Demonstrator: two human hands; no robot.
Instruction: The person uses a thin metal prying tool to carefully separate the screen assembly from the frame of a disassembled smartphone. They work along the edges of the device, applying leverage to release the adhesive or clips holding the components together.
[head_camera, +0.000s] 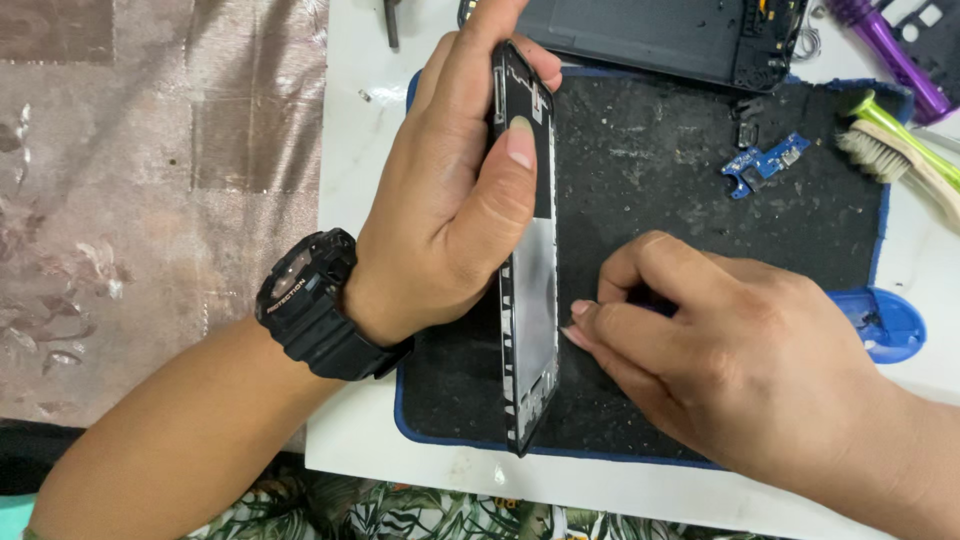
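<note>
My left hand (455, 190) grips a black phone frame (528, 300) and holds it on its long edge, upright on a dark work mat (680, 180). A black wristwatch (315, 305) sits on that wrist. My right hand (720, 350) rests on the mat just right of the frame. Its fingers are pinched together, with the fingertips touching the frame's silvery inner face near the middle. Something small and dark shows between the fingers; I cannot tell what it is.
A small blue circuit board (765, 162) lies on the mat's far right. Another opened phone body (650, 35) lies at the top. A brush with a green handle (895, 145), a purple tool (890, 50) and a blue round lid (890, 322) sit at the right. White tabletop (350, 130) borders a patterned cloth (150, 180) on the left.
</note>
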